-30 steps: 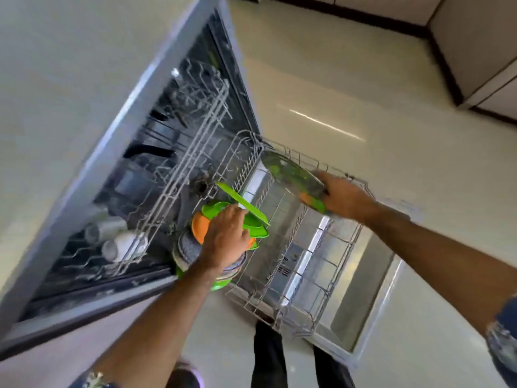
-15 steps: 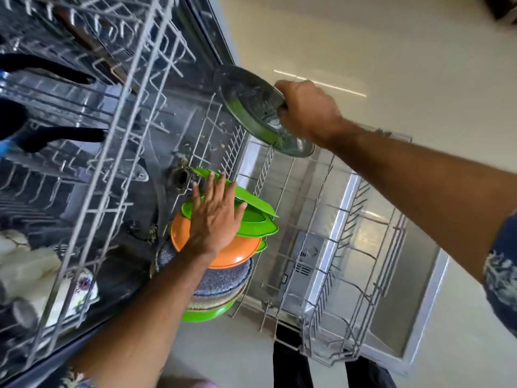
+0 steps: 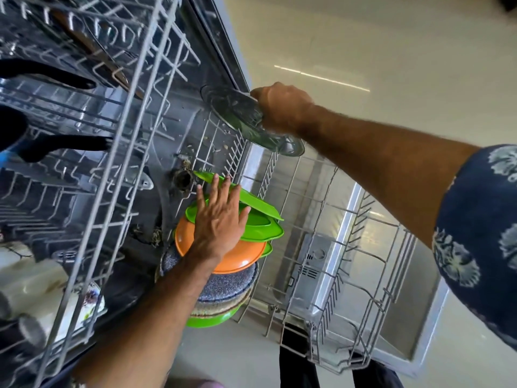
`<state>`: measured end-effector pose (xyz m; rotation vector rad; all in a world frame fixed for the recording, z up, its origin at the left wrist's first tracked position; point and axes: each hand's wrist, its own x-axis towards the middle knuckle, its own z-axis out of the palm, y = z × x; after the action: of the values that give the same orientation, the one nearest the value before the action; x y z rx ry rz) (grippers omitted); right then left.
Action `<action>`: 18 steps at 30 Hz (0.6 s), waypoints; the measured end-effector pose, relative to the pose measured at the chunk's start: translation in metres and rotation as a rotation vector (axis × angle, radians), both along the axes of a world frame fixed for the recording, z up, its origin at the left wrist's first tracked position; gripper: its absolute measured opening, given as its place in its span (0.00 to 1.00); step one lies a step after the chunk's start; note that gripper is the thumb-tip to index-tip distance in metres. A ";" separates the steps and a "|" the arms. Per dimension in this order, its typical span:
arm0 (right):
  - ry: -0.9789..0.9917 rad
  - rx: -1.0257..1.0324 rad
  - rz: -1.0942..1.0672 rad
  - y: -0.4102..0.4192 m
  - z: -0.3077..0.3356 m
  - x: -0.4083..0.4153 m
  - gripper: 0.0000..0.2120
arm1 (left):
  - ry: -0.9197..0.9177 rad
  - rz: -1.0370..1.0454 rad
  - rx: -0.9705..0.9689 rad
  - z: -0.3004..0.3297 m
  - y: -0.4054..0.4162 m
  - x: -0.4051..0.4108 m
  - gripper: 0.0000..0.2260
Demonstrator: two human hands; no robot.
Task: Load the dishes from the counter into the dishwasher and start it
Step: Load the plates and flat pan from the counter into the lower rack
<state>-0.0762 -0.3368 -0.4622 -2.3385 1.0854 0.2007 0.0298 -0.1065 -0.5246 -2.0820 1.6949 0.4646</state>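
Note:
My right hand grips a clear glass plate by its rim, tilted on edge over the far end of the pulled-out lower rack. My left hand lies flat with straight fingers on a row of plates standing in that rack: green plates, an orange plate, a speckled grey plate and a green one at the near end. The glass plate hangs apart from this row, further in towards the dishwasher tub.
The upper rack juts out at the left, holding a black-handled pan, white cups and a patterned cup. The open door lies under the lower rack. Pale floor spreads beyond. My legs show below.
My view has dropped closer to the racks. My right hand carried the glass plate up and inward to the rack's far end. My left hand went flat on the plates.

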 end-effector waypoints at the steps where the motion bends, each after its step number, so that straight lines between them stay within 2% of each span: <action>1: 0.006 -0.007 0.025 0.006 -0.002 -0.002 0.20 | 0.000 -0.002 0.001 0.000 0.000 0.000 0.30; 4: 0.019 -0.069 0.053 0.022 -0.010 -0.010 0.16 | 0.000 -0.005 -0.005 0.001 -0.001 -0.001 0.29; 7: -0.002 -0.018 -0.002 0.019 -0.013 -0.016 0.16 | -0.005 -0.018 0.004 0.003 -0.001 -0.002 0.29; 9: -0.013 0.081 0.004 0.014 -0.014 -0.019 0.18 | -0.010 -0.022 0.019 0.005 -0.001 -0.003 0.29; 13: -0.065 0.267 0.034 0.019 -0.011 -0.034 0.30 | -0.001 -0.019 0.026 0.013 0.004 -0.010 0.29; 18: -0.127 0.186 0.034 0.037 0.007 -0.071 0.36 | 0.017 0.016 -0.007 0.038 0.009 -0.027 0.30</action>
<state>-0.1475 -0.2998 -0.4553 -2.1734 0.9252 0.1569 0.0031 -0.0979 -0.4871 -2.1035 1.6929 0.4834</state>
